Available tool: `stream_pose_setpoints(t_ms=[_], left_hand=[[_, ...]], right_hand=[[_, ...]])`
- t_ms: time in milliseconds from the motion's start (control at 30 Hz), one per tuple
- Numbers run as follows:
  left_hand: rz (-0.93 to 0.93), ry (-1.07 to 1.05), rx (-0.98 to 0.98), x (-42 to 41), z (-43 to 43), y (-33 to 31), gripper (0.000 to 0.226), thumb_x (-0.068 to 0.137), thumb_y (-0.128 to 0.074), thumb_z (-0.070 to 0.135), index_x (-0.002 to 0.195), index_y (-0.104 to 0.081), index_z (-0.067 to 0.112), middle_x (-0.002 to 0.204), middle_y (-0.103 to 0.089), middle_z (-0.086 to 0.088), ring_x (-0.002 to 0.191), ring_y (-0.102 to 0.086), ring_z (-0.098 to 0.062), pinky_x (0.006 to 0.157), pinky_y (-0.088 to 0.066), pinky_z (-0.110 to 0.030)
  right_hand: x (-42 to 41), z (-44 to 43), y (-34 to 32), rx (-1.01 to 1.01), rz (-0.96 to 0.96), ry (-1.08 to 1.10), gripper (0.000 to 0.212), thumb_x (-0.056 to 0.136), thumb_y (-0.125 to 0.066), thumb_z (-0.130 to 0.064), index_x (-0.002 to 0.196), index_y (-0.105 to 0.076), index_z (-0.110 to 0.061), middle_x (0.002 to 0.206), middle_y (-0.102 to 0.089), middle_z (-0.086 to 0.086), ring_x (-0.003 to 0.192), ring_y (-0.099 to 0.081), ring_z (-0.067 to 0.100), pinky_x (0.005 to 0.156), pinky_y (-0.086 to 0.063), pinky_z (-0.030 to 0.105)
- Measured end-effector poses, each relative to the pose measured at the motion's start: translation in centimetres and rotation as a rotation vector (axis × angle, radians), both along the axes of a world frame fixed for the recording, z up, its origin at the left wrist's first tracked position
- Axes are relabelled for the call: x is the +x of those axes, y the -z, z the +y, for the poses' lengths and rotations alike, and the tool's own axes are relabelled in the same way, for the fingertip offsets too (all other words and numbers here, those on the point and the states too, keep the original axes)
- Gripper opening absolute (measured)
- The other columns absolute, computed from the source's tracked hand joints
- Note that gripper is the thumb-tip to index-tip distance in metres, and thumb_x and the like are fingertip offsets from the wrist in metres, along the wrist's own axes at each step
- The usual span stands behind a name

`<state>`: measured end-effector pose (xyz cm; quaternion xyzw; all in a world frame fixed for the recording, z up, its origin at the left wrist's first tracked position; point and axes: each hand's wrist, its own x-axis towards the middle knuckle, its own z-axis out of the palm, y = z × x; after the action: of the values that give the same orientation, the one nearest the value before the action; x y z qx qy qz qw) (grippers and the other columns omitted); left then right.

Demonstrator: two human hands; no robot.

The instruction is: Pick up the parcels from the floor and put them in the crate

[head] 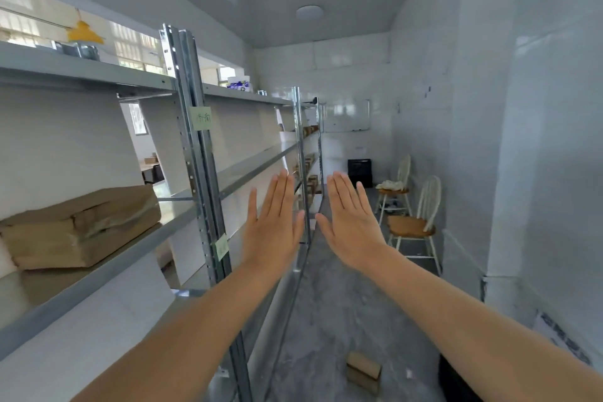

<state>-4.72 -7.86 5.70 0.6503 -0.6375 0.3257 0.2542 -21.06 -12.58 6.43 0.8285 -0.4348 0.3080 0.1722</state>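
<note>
A parcel [363, 372] lies on the floor right of the shelving rack [195, 173]; a wrapped bundle [81, 228] sits on the rack's shelf; two chairs [414, 225] stand further right; a crate [360, 171] sits beyond the rack's far end.

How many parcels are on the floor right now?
1. A cardboard parcel lies on the floor at the bottom of view, beside the shelving. Others may be hidden.

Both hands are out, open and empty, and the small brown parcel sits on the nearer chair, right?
Not the chair: the head view shows the small brown parcel on the floor. The left hand and right hand are out, open and empty.
</note>
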Motion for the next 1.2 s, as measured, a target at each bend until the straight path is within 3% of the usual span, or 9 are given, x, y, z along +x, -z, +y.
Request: stream_pose_setpoints(t_ms=[100, 233, 400, 633, 800, 1200], left_hand=[[0.004, 0.030, 0.028, 1.7, -2.0, 0.8, 0.064, 0.103, -0.012, 0.043, 0.157, 0.003, 0.013, 0.165, 0.007, 0.001, 0.151, 0.009, -0.013, 0.123, 0.002, -0.047], [0.015, 0.107, 0.088, 3.6, -4.4, 3.3, 0.063, 0.103, -0.009, 0.044, 0.157, 0.010, 0.016, 0.164, 0.013, 0.003, 0.150, 0.015, -0.009, 0.123, 0.006, -0.045], [-0.024, 0.173, 0.134, 4.0, -7.8, 5.8, 0.064, 0.106, -0.017, 0.043, 0.157, 0.009, 0.016, 0.165, 0.012, 0.003, 0.151, 0.011, -0.010, 0.122, 0.010, -0.044], [0.091, 0.276, 0.167, -3.3, -12.8, 7.4, 0.063, 0.105, -0.015, 0.044, 0.157, 0.006, 0.016, 0.165, 0.008, 0.001, 0.151, 0.009, -0.011, 0.123, 0.004, -0.047], [0.195, 0.280, 0.233, -10.2, -16.1, 10.7, 0.063, 0.105, -0.018, 0.041, 0.157, 0.000, 0.012, 0.166, 0.003, -0.002, 0.152, 0.004, -0.014, 0.123, 0.005, -0.048], [0.188, 0.247, 0.412, -18.0, -25.6, 18.2, 0.063, 0.105, -0.020, 0.040, 0.158, 0.000, 0.012, 0.166, 0.003, -0.002, 0.152, 0.004, -0.015, 0.122, 0.003, -0.049]], right_hand=[[1.0, -1.4, 0.6, 0.020, 0.036, 0.045, 0.071, 0.104, -0.021, -0.044, 0.153, 0.014, -0.005, 0.162, 0.017, 0.009, 0.148, 0.021, 0.020, 0.119, 0.018, 0.036], [2.1, -3.1, 2.4, 0.077, 0.045, 0.106, 0.071, 0.104, -0.021, -0.044, 0.154, 0.012, -0.005, 0.162, 0.016, 0.010, 0.148, 0.020, 0.021, 0.121, 0.015, 0.039], [0.9, -4.9, 4.8, 0.104, 0.084, 0.205, 0.073, 0.104, -0.022, -0.045, 0.153, 0.014, -0.005, 0.162, 0.018, 0.010, 0.148, 0.020, 0.022, 0.121, 0.013, 0.040], [-5.2, -8.9, 8.7, 0.193, -0.024, 0.336, 0.072, 0.104, -0.021, -0.044, 0.154, 0.013, -0.006, 0.163, 0.017, 0.009, 0.149, 0.019, 0.020, 0.120, 0.016, 0.039], [-10.3, -12.9, 12.6, 0.265, 0.009, 0.378, 0.073, 0.102, -0.026, -0.043, 0.155, 0.008, -0.005, 0.164, 0.010, 0.010, 0.150, 0.014, 0.021, 0.120, 0.014, 0.040], [-20.0, -20.7, 22.2, 0.447, 0.042, 0.401, 0.073, 0.102, -0.029, -0.041, 0.155, 0.006, -0.005, 0.164, 0.008, 0.011, 0.151, 0.012, 0.022, 0.118, 0.015, 0.039]])
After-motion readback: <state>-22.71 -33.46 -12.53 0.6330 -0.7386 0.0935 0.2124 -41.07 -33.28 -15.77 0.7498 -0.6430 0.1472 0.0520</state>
